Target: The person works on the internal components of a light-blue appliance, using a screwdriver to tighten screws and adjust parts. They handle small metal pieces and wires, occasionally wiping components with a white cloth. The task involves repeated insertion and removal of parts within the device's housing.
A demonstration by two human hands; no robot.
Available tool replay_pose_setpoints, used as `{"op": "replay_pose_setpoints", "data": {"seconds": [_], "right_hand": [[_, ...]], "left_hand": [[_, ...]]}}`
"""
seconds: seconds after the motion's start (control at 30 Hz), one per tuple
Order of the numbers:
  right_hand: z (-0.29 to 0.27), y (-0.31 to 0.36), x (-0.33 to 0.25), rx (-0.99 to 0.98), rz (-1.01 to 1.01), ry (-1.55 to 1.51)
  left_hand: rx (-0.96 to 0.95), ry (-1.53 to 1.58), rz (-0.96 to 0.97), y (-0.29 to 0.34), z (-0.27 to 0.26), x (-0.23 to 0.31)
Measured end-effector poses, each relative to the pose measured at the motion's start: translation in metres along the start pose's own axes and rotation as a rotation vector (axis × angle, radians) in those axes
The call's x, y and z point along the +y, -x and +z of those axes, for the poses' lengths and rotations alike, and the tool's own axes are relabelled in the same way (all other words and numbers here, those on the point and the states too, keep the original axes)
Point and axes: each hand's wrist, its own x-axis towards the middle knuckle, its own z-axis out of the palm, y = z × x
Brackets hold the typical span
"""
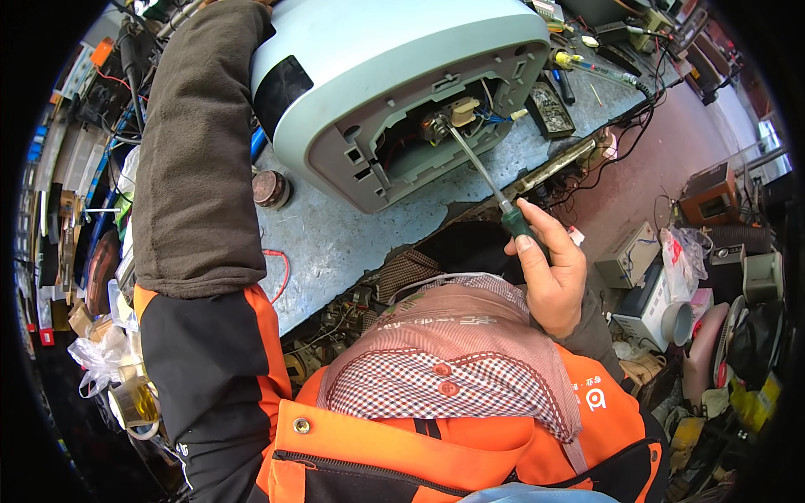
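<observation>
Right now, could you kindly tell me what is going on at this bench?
A person's right hand holds a screwdriver by its handle, pointing it at a metal part inside an open, pale blue casing at the workbench. Whether the tip touches is hard to tell. Wires show beside it. The left sleeve reaches along the casing; the left hand cannot be made out.

1. Left arm (201, 159), sleeved: extended forward to the upper edge; hand out of sight.
2. Right forearm (594, 334), dark-sleeved: partly hidden.
3. Right hand (558, 281), bare: thumb (533, 258) and forefinger (545, 225) in pinch grip, pointing forward-left; other fingers hidden.
</observation>
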Motion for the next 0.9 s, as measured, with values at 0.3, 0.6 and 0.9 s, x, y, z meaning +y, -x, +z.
{"op": "replay_pose_setpoints", "data": {"seconds": [0.3,0.6,0.9], "right_hand": [[-0.002,-0.007,-0.022,0.122,-0.462,0.681],[-0.005,-0.006,-0.050,-0.004,-0.582,0.936],[-0.021,-0.013,-0.040,-0.221,0.763,-1.131]], "left_hand": [[0.018,-0.042,0.003,-0.003,0.002,0.001],[0.044,-0.099,0.004,-0.010,0.004,0.000],[0.057,-0.131,0.026,-0.015,0.006,-0.003]]}}
